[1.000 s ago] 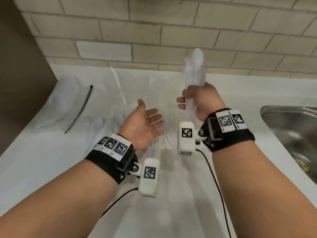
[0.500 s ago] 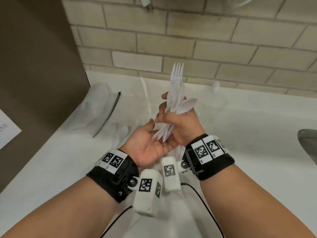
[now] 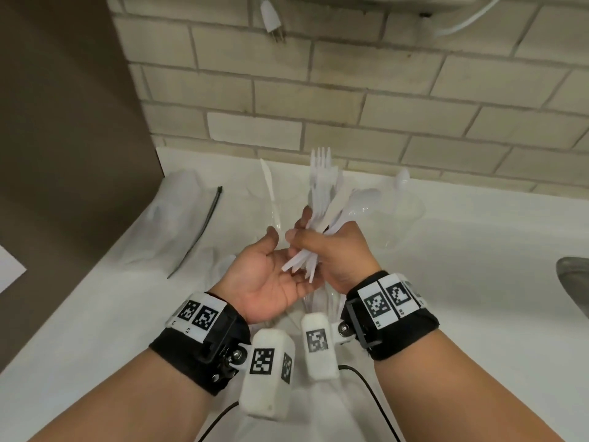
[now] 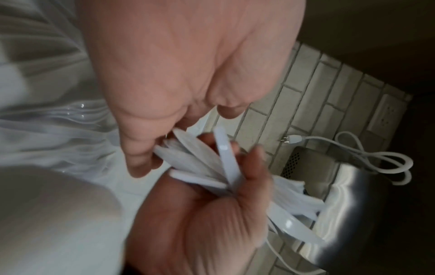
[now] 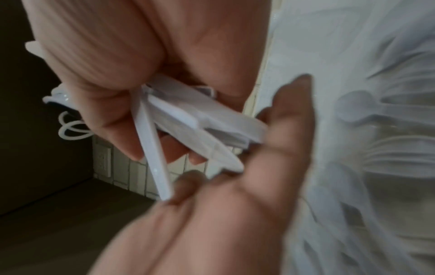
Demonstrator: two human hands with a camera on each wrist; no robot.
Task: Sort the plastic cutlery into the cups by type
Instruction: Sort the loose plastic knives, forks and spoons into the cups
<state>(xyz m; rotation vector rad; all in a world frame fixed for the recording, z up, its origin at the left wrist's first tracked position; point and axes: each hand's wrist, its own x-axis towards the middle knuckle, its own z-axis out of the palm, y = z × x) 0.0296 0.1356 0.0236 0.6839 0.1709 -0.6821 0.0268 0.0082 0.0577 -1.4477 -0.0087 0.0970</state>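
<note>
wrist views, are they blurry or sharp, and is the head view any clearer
Left wrist view: motion-smeared, with the right hand soft. Right wrist view: the left hand streaked, the cutlery handles fairly crisp. Head view: sharper, though the cups wash out against the counter.

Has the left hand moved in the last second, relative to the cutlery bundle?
Yes. The left hand has closed in on the cutlery bundle gripped by the right hand; its open palm now sits under the handle ends, where earlier a gap separated them.

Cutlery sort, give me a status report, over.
Right hand grips a mixed cutlery bundle. Left hand open, palm up under the handle ends. Clear cups behind hold one knife, one spoon. Nothing blocking.
</note>
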